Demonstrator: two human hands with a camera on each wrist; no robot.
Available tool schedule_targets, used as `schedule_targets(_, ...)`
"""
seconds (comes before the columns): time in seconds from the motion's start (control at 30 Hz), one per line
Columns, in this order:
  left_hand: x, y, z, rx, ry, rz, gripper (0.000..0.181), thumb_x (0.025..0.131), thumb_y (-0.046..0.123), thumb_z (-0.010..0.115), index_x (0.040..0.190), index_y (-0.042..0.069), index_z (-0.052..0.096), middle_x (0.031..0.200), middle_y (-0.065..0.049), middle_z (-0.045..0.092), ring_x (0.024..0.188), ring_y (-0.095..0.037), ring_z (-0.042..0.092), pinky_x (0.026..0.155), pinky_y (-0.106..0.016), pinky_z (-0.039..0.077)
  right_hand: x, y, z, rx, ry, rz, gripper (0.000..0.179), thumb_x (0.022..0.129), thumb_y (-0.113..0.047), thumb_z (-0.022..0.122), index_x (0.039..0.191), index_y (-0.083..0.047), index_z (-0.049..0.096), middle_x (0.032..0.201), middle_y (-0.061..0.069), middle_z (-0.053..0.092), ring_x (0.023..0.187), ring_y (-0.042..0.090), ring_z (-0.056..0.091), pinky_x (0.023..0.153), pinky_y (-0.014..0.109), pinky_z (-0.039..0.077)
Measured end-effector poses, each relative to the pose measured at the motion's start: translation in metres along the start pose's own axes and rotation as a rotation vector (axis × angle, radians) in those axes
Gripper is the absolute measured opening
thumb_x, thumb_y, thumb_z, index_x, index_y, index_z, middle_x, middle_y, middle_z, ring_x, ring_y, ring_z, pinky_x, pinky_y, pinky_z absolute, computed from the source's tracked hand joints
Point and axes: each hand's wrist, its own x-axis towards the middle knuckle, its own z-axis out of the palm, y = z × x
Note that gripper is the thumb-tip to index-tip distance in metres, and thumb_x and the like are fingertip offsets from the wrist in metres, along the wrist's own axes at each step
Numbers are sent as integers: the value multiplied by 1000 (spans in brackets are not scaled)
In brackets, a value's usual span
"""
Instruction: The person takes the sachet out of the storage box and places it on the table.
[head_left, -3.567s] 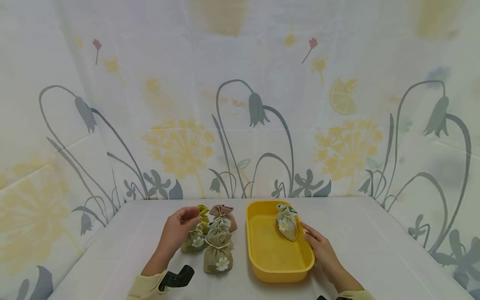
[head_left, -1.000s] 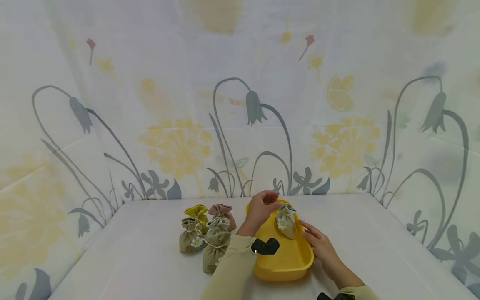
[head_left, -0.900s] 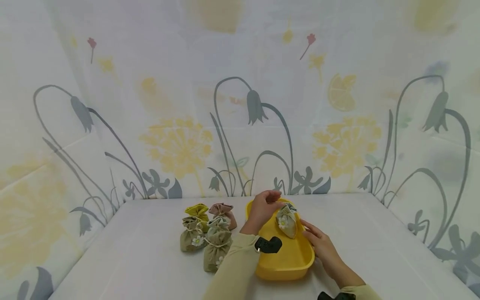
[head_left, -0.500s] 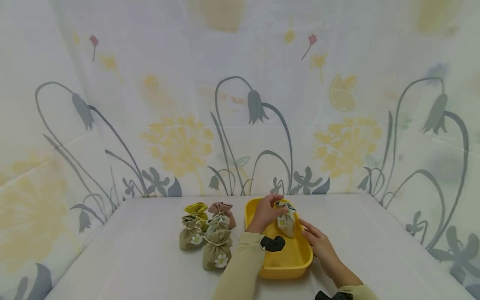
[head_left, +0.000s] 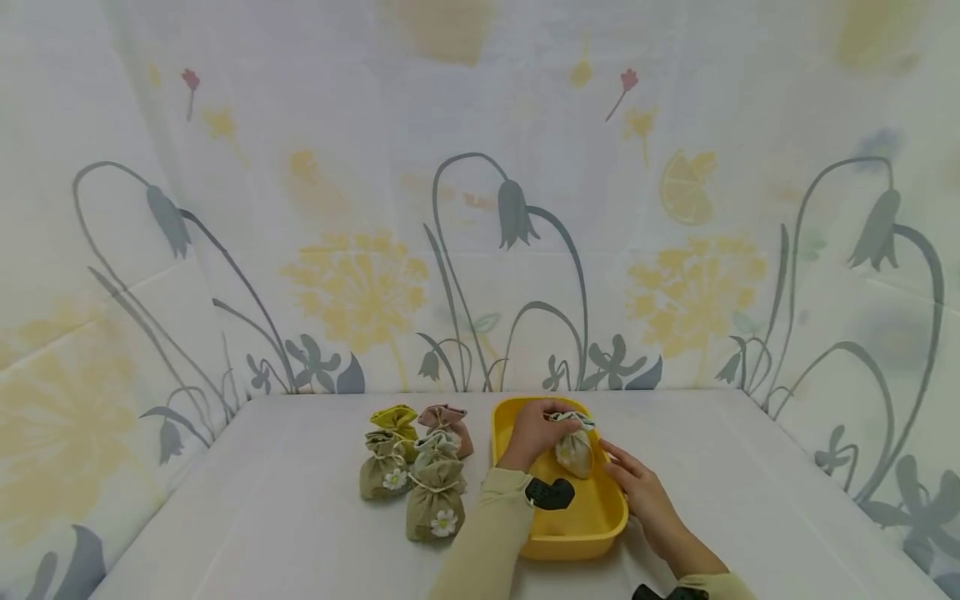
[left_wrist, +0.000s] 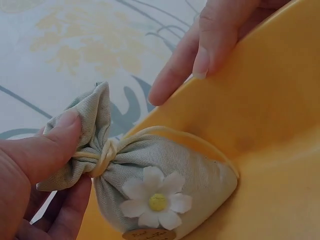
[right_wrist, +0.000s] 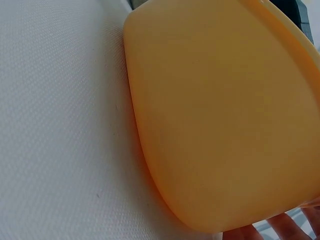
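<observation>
My left hand (head_left: 536,437) pinches the gathered top of a small pale grey-green cloth drawstring pouch (left_wrist: 170,175), thumb on the near side and fingers behind, just above its tied cord. The pouch leans inside a yellow plastic tub (head_left: 577,546), against its right wall. A white fabric daisy (left_wrist: 156,202) decorates it, and part of a small round tag shows below. My right hand (head_left: 648,500) holds the tub's right rim, thumb at the edge and fingers along the outer wall. In the right wrist view, only fingers (right_wrist: 287,227) show beyond the tub's outer side.
Left of the tub stand several more pouches: a yellow-green one (head_left: 395,421), a pinkish-brown one (head_left: 446,421), a pale one (head_left: 435,450), and olive-beige pouches (head_left: 384,471) with daisies. A white cloth covers the table (head_left: 285,500). Behind hangs a floral curtain (head_left: 480,292).
My left hand has gone from the standing pouches over to the tub, then down onto the pouch inside, pinching its top. My right hand has stayed at the tub's rim.
</observation>
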Motion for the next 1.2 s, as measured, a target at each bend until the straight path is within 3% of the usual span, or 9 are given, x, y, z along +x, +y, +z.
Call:
schedule_targets(0.27, -8, 8, -8, 71, 19, 19, 12, 82, 17, 72, 87, 6, 71, 76, 3, 62, 63, -8, 50, 58, -20, 45, 0, 1, 0, 12, -3, 3, 52, 98, -28, 46, 144, -7, 33, 143, 28, 28, 126, 40, 37, 88, 40, 48)
schedule_targets(0.47, -15, 15, -17, 120, 12, 73, 12, 85, 18, 70, 89, 7, 71, 78, 4, 62, 63, -7, 50, 56, -20, 44, 0, -1, -2, 2, 2, 16, 52, 99, -28, 45, 145, -8, 33, 142, 28, 30, 124, 39, 39, 91, 42, 46)
schedule_targets(0.73, -28, 25, -32, 113, 39, 165, 11, 85, 17, 70, 88, 6, 71, 83, 0, 65, 65, -8, 53, 59, -21, 46, 0, -2, 0, 12, -17, 17, 51, 99, -26, 44, 145, -8, 32, 143, 28, 28, 125, 38, 39, 89, 41, 47)
schedule_targets(1.0, -45, 45, -48, 94, 2, 169, 10, 87, 17, 67, 91, 8, 70, 83, 1, 64, 66, -9, 54, 58, -21, 47, 1, -2, -1, 4, -18, 24, 50, 99, -26, 43, 145, -7, 33, 143, 26, 30, 122, 36, 43, 87, 39, 48)
schedule_targets(1.2, -60, 61, -60, 107, -4, 209, 11, 87, 18, 67, 93, 10, 70, 79, 3, 63, 61, -8, 52, 55, -21, 45, 2, -1, -1, 8, -25, 17, 50, 100, -26, 43, 145, -7, 32, 142, 27, 31, 121, 36, 44, 85, 38, 49)
